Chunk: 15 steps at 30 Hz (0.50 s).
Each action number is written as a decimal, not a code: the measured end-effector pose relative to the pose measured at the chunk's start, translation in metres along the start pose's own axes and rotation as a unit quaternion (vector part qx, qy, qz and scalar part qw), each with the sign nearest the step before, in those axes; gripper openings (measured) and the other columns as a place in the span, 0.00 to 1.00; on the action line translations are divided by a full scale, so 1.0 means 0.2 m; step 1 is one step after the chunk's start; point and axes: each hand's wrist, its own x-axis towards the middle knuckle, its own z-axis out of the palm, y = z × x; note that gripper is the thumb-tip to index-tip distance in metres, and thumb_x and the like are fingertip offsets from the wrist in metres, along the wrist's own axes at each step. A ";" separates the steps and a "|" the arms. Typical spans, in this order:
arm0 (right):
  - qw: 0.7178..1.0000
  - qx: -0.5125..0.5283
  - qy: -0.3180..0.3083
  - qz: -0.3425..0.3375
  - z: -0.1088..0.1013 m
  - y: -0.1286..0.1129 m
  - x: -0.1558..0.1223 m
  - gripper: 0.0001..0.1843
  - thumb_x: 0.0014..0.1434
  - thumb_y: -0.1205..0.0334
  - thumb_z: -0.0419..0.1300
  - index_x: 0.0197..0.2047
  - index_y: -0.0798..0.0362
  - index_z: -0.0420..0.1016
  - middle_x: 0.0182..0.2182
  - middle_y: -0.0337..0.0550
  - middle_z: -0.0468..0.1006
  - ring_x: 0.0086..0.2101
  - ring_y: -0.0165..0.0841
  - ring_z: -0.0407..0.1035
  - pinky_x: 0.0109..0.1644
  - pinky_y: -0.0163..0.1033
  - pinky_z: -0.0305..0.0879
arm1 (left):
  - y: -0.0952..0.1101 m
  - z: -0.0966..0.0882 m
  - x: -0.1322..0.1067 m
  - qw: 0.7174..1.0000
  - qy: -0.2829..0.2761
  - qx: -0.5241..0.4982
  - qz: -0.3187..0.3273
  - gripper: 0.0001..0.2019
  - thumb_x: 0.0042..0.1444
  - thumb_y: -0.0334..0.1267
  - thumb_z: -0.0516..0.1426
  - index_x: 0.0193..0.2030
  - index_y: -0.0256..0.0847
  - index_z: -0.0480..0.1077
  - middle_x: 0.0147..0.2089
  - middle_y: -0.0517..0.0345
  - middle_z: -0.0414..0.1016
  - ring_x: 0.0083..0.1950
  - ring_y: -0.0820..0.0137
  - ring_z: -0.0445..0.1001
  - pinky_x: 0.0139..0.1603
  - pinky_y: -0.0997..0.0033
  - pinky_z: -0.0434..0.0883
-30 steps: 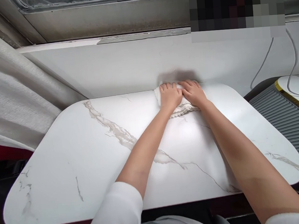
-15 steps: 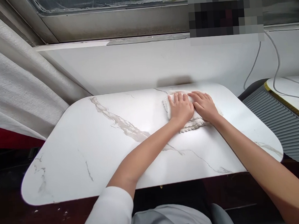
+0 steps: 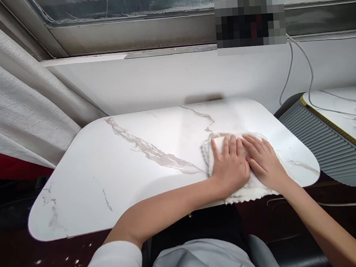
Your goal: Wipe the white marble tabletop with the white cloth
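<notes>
A white cloth (image 3: 255,187) with a scalloped edge lies on the near right part of a white marble-patterned table (image 3: 122,166). Its near edge hangs just over the table's front edge. My left hand (image 3: 230,164) lies flat on the cloth, fingers stretched out and pointing away from me. My right hand (image 3: 263,160) lies flat beside it, touching it, fingers also stretched over the cloth. Both hands press down and neither grips the cloth.
A white wall and a window sill (image 3: 130,54) run behind the table. A grey curtain (image 3: 17,104) hangs at the left. At the right are a ribbed grey unit (image 3: 328,147), a second white tabletop (image 3: 341,110) and white cables (image 3: 298,72).
Both hands have slid the cloth from the table's far edge near the wall towards me, down to the front right edge. The hands stayed flat and side by side.
</notes>
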 end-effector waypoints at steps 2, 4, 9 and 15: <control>1.000 0.005 0.001 0.007 -0.02 0.00 -0.04 0.30 0.69 0.57 0.39 0.72 0.46 0.49 0.67 0.49 0.61 0.67 0.45 0.52 0.69 0.63 0.47 | 0.03 0.00 -0.01 1.000 0.001 -0.002 0.008 0.28 0.69 0.39 0.37 0.72 0.28 0.50 0.75 0.43 0.52 0.75 0.53 0.50 0.71 0.31 0.51; 1.000 0.012 -0.004 0.015 -0.04 0.02 -0.07 0.30 0.69 0.58 0.38 0.72 0.46 0.50 0.67 0.49 0.62 0.67 0.45 0.53 0.69 0.64 0.47 | 0.07 -0.01 -0.01 1.000 0.001 0.001 0.012 0.28 0.69 0.39 0.38 0.73 0.30 0.49 0.75 0.44 0.52 0.75 0.52 0.50 0.70 0.31 0.52; 0.998 0.033 0.003 0.051 -0.09 0.13 -0.13 0.29 0.68 0.58 0.38 0.70 0.44 0.55 0.65 0.48 0.65 0.65 0.46 0.58 0.67 0.66 0.50 | 0.19 0.02 0.03 0.999 0.004 -0.002 0.036 0.30 0.69 0.42 0.38 0.73 0.31 0.48 0.74 0.45 0.54 0.75 0.51 0.50 0.71 0.33 0.53; 0.994 0.024 -0.006 0.110 -0.16 0.28 -0.19 0.29 0.68 0.54 0.37 0.69 0.42 0.58 0.66 0.45 0.64 0.66 0.44 0.56 0.69 0.64 0.48 | 0.33 0.06 0.15 0.998 0.017 -0.026 0.053 0.29 0.68 0.38 0.38 0.73 0.30 0.50 0.73 0.44 0.58 0.73 0.52 0.54 0.71 0.34 0.53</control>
